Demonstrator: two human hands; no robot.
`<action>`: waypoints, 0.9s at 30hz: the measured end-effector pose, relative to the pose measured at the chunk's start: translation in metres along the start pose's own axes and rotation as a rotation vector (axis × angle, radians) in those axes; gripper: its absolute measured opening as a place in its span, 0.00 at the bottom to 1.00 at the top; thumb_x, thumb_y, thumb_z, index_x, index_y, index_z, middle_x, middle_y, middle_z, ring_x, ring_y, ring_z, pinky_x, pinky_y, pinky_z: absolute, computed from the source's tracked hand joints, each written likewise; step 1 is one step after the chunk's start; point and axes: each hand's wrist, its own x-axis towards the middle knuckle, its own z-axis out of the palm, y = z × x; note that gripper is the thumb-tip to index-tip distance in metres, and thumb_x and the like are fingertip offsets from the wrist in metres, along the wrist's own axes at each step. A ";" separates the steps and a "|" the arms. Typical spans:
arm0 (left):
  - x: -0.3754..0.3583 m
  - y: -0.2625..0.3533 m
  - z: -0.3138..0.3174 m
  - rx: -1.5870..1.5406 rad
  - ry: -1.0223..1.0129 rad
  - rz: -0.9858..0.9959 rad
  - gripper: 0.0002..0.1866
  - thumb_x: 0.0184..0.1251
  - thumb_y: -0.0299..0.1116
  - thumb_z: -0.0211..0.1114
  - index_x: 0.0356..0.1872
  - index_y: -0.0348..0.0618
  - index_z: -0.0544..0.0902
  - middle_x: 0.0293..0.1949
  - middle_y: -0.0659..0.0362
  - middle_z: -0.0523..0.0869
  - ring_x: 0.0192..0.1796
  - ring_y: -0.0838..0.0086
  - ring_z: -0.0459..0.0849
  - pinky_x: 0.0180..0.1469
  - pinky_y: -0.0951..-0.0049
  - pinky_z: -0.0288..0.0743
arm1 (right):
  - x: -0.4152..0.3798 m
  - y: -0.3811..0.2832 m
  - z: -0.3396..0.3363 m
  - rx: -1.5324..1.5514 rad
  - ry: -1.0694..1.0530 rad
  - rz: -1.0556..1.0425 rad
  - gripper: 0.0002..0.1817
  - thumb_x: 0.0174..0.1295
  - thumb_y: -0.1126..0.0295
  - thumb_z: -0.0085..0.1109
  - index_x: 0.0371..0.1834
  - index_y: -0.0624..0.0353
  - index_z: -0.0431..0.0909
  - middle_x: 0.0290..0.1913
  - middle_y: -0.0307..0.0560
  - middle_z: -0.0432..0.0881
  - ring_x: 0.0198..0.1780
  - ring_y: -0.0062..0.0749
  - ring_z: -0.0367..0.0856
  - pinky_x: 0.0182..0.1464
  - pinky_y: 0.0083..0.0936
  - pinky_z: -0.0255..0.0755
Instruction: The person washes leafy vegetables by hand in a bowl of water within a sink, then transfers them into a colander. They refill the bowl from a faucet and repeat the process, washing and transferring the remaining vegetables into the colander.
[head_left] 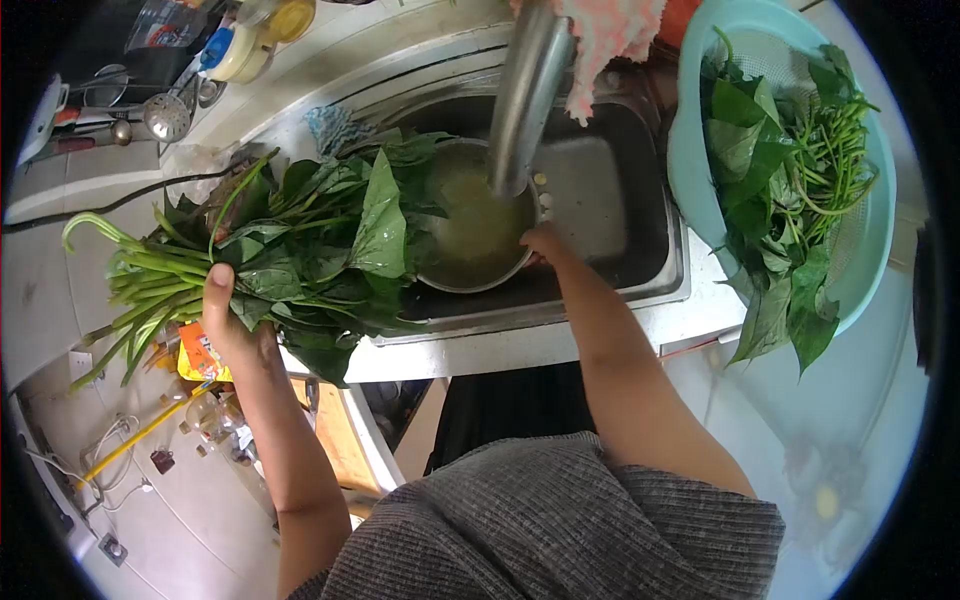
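Observation:
My left hand (228,322) is closed round a big bunch of leafy greens (300,240), its thumb over the stems. The stems point left, and the leaves reach over the sink's left edge. In the sink (590,195) sits a round metal pot (470,275) with cloudy yellowish-green liquid in it. My right hand (541,243) grips the pot at its right rim; its fingertips are partly hidden. A metal faucet (522,100) comes down over the pot, partly covering it.
Right of the sink is a turquoise colander (690,150) with more greens (790,190). A pinkish cloth (610,45) hangs behind the faucet, and a blue cloth (335,128) lies behind the bunch. Jars (240,52) and a slotted spoon (166,117) stand at the back left.

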 end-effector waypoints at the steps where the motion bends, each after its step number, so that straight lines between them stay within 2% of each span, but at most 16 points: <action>1: 0.001 0.002 -0.006 -0.005 0.028 -0.014 0.30 0.54 0.38 0.61 0.57 0.33 0.69 0.53 0.48 0.76 0.52 0.57 0.76 0.57 0.59 0.69 | -0.007 -0.007 -0.011 0.038 -0.033 -0.026 0.11 0.54 0.68 0.56 0.37 0.63 0.77 0.30 0.54 0.82 0.22 0.36 0.83 0.17 0.29 0.69; 3: -0.004 0.006 -0.019 -0.016 0.095 -0.052 0.30 0.53 0.38 0.61 0.57 0.33 0.69 0.52 0.48 0.76 0.52 0.57 0.77 0.57 0.59 0.70 | -0.024 -0.012 -0.030 0.105 -0.107 -0.067 0.09 0.53 0.69 0.55 0.35 0.62 0.77 0.29 0.54 0.82 0.24 0.35 0.84 0.18 0.28 0.68; 6: -0.010 0.009 -0.025 -0.020 0.174 -0.022 0.28 0.53 0.36 0.63 0.55 0.34 0.71 0.49 0.49 0.78 0.49 0.59 0.78 0.53 0.61 0.72 | -0.088 -0.026 -0.050 0.443 -0.189 0.062 0.08 0.53 0.71 0.54 0.35 0.62 0.74 0.30 0.55 0.81 0.25 0.34 0.84 0.18 0.28 0.67; 9: -0.014 0.016 -0.023 -0.040 0.190 -0.014 0.26 0.53 0.35 0.63 0.54 0.34 0.72 0.48 0.49 0.79 0.47 0.60 0.79 0.51 0.62 0.74 | -0.076 -0.005 -0.039 0.680 -0.437 0.122 0.09 0.54 0.72 0.53 0.37 0.63 0.73 0.33 0.56 0.81 0.26 0.35 0.84 0.21 0.31 0.72; 12: -0.017 0.019 -0.024 -0.054 0.177 -0.023 0.26 0.53 0.35 0.64 0.53 0.34 0.72 0.47 0.49 0.79 0.47 0.60 0.80 0.51 0.62 0.74 | -0.089 -0.011 -0.004 0.750 -0.233 0.161 0.10 0.53 0.73 0.53 0.39 0.63 0.72 0.34 0.57 0.80 0.26 0.37 0.84 0.26 0.35 0.77; 15: -0.019 0.023 -0.022 -0.062 0.167 -0.006 0.26 0.53 0.35 0.64 0.53 0.33 0.73 0.47 0.48 0.79 0.47 0.59 0.80 0.53 0.61 0.74 | -0.055 0.010 0.003 0.715 -0.103 -0.099 0.08 0.53 0.73 0.54 0.34 0.66 0.75 0.27 0.57 0.80 0.27 0.39 0.84 0.32 0.37 0.81; 17: -0.019 0.024 -0.022 -0.049 0.228 0.015 0.26 0.53 0.34 0.64 0.53 0.33 0.72 0.47 0.48 0.79 0.47 0.59 0.80 0.54 0.61 0.73 | -0.057 0.011 -0.019 0.512 0.036 -0.130 0.08 0.51 0.73 0.54 0.30 0.68 0.76 0.24 0.57 0.80 0.25 0.40 0.84 0.32 0.34 0.80; 18: -0.018 0.021 -0.028 -0.083 0.218 -0.012 0.26 0.53 0.34 0.63 0.53 0.32 0.72 0.47 0.48 0.80 0.48 0.59 0.80 0.53 0.61 0.74 | -0.069 0.005 -0.036 0.411 0.107 -0.145 0.08 0.50 0.73 0.55 0.27 0.69 0.76 0.22 0.58 0.80 0.24 0.40 0.83 0.32 0.33 0.80; 21: -0.012 0.014 -0.035 -0.062 0.216 0.077 0.24 0.53 0.34 0.65 0.50 0.31 0.74 0.45 0.49 0.81 0.46 0.60 0.81 0.53 0.61 0.74 | -0.123 -0.019 -0.081 0.103 0.322 -0.187 0.09 0.47 0.73 0.56 0.21 0.72 0.76 0.18 0.59 0.79 0.22 0.42 0.83 0.31 0.28 0.79; 24: -0.013 0.017 -0.025 -0.072 0.205 0.109 0.23 0.52 0.34 0.66 0.48 0.31 0.75 0.43 0.51 0.81 0.44 0.62 0.81 0.51 0.64 0.74 | -0.178 -0.044 -0.095 -0.208 0.423 -0.277 0.17 0.54 0.71 0.58 0.37 0.79 0.75 0.32 0.59 0.83 0.30 0.44 0.84 0.36 0.31 0.79; 27: -0.008 0.015 -0.029 -0.098 0.180 0.093 0.23 0.52 0.36 0.66 0.47 0.31 0.76 0.42 0.52 0.81 0.42 0.63 0.80 0.49 0.66 0.73 | -0.173 -0.040 -0.096 -0.430 0.713 -0.490 0.16 0.47 0.72 0.55 0.34 0.77 0.77 0.20 0.58 0.80 0.21 0.47 0.82 0.36 0.31 0.78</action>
